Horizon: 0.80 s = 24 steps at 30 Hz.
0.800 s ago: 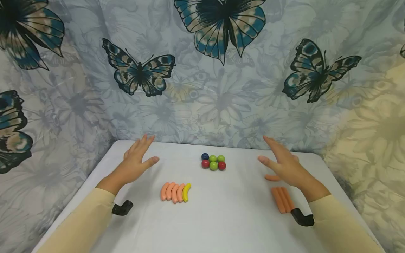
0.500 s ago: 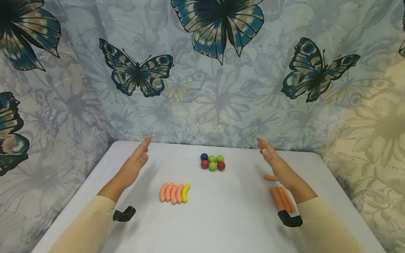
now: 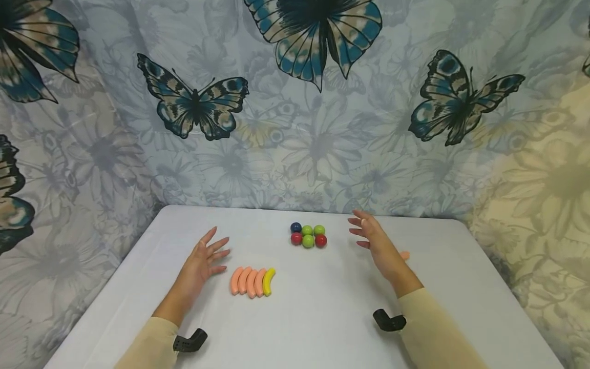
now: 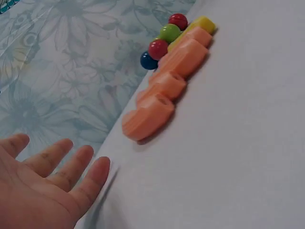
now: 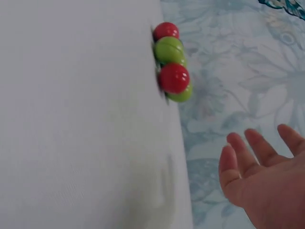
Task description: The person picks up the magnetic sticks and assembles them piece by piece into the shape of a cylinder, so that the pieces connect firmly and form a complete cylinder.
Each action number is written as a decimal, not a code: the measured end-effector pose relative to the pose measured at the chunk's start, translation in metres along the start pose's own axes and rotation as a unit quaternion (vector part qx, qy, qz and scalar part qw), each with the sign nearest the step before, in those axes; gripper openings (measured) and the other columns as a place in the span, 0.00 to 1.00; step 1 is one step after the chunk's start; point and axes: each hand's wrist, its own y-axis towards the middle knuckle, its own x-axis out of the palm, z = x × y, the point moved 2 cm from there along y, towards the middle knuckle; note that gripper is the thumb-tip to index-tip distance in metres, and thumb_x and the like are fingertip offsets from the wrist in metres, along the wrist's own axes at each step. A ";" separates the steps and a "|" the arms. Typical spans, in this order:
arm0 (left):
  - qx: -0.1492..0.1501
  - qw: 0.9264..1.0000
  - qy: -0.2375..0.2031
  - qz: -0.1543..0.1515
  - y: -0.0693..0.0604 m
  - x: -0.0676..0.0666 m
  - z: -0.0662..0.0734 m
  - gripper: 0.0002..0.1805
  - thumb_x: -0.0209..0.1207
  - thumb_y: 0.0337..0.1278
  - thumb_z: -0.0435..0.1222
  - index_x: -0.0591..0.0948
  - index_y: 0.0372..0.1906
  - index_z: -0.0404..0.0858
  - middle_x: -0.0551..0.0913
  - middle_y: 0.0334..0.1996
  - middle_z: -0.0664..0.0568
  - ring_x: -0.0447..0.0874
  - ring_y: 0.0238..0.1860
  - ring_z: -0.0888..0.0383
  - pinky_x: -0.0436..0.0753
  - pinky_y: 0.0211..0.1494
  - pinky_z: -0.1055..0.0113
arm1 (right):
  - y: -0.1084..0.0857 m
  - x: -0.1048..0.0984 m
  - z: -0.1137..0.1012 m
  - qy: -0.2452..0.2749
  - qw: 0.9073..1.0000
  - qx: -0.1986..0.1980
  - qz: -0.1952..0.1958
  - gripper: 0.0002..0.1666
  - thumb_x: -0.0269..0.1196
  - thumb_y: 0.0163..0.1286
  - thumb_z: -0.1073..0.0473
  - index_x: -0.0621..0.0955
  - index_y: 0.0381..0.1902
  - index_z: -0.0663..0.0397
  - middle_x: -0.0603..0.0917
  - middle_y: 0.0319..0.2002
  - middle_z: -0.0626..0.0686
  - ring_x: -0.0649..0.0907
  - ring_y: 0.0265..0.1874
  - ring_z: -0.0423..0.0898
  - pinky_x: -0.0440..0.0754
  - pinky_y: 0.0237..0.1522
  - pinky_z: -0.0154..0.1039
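My left hand (image 3: 195, 271) hovers over the white table with fingers spread and nothing held. Just right of it lies a row of curved salmon-pink, sausage-like pieces (image 3: 251, 283), with a yellow banana-shaped piece (image 3: 269, 282) at the row's right end. My right hand (image 3: 380, 248), fingers apart and loosely bent, is also raised and holds nothing. To its left sits a tight cluster of small balls: a dark blue ball (image 3: 296, 227), red balls (image 3: 320, 240) and green balls (image 3: 308, 241). An orange piece (image 3: 405, 255) peeks out behind the right wrist; the forearm hides the other orange sticks.
The white table (image 3: 322, 318) ends at the back against a butterfly-print cloth (image 3: 318, 154). A black wrist mount (image 3: 191, 341) juts from the left sleeve, and another black mount (image 3: 389, 321) from the right sleeve.
Both hands have turned palms inward and come closer together. The left hand has dropped nearer the sausage-like row, while the right has moved left toward the balls, its forearm now covering the orange sticks.
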 end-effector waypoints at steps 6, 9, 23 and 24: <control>-0.048 0.995 0.085 0.028 -0.005 0.007 -0.021 0.36 0.51 0.89 0.45 0.52 0.89 0.45 0.73 0.76 0.40 0.75 0.72 0.40 0.80 0.64 0.58 | 0.015 0.021 0.018 0.049 0.998 0.029 0.039 0.37 0.53 0.89 0.45 0.61 0.84 0.59 0.69 0.76 0.66 0.71 0.73 0.63 0.68 0.71 0.64; -0.057 0.989 0.130 0.032 -0.003 0.006 -0.026 0.42 0.62 0.82 0.42 0.54 0.89 0.46 0.79 0.71 0.42 0.79 0.66 0.45 0.79 0.64 0.62 | 0.024 0.034 0.027 0.054 0.996 0.041 0.065 0.37 0.60 0.87 0.45 0.67 0.81 0.59 0.73 0.73 0.63 0.75 0.69 0.59 0.75 0.67 0.57; -0.031 0.971 0.236 0.038 -0.005 0.013 -0.031 0.34 0.72 0.69 0.32 0.75 0.77 0.37 0.83 0.52 0.47 0.81 0.50 0.52 0.82 0.51 0.67 | 0.026 0.060 0.059 -0.145 0.988 -0.007 0.045 0.27 0.74 0.74 0.58 0.84 0.69 0.52 0.78 0.66 0.57 0.81 0.55 0.54 0.82 0.55 0.51; -0.033 0.968 0.246 0.044 -0.005 0.013 -0.031 0.30 0.72 0.70 0.32 0.78 0.74 0.37 0.83 0.51 0.48 0.81 0.49 0.53 0.82 0.50 0.67 | 0.026 0.061 0.059 -0.164 0.985 -0.018 0.041 0.26 0.74 0.74 0.60 0.84 0.68 0.53 0.78 0.65 0.58 0.81 0.55 0.55 0.81 0.57 0.53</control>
